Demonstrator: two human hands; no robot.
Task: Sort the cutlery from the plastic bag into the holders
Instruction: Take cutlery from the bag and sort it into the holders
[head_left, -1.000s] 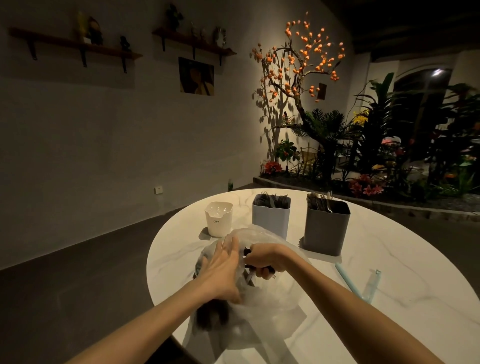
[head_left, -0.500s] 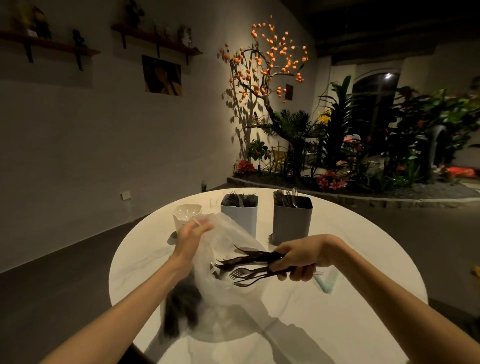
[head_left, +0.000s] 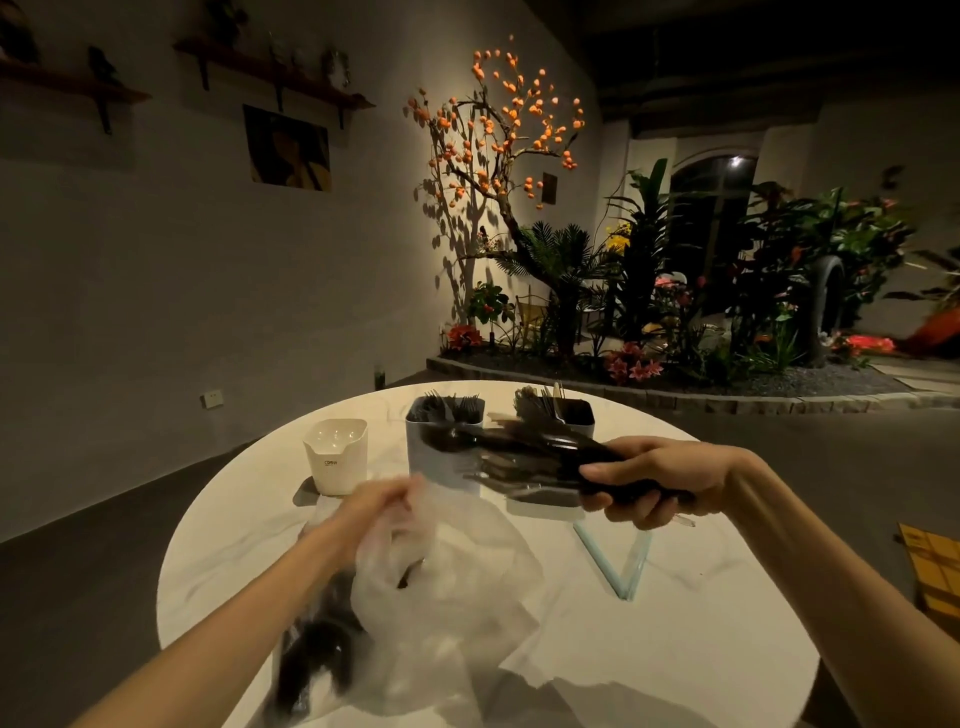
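Sorting underway, with one bunch of cutlery (head_left: 519, 460) just out of the bag (head_left: 447, 571).
Right hand (head_left: 654, 480) grips the bunch near 2 part-filled holders (head_left: 441, 457) at the tabletop (head_left: 701, 623) far edge; left hand (head_left: 379, 506) pinches the bag; the white holder (head_left: 336, 456) looks empty.

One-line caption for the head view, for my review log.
Right hand grips a bundle of dark cutlery; left hand holds the plastic bag.

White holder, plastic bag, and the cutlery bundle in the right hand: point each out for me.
White holder (head_left: 336, 462): head view, front wall.
Plastic bag (head_left: 457, 566): head view, crumpled upper side.
Cutlery bundle (head_left: 524, 453): head view, dark handles left of right hand (head_left: 660, 480).
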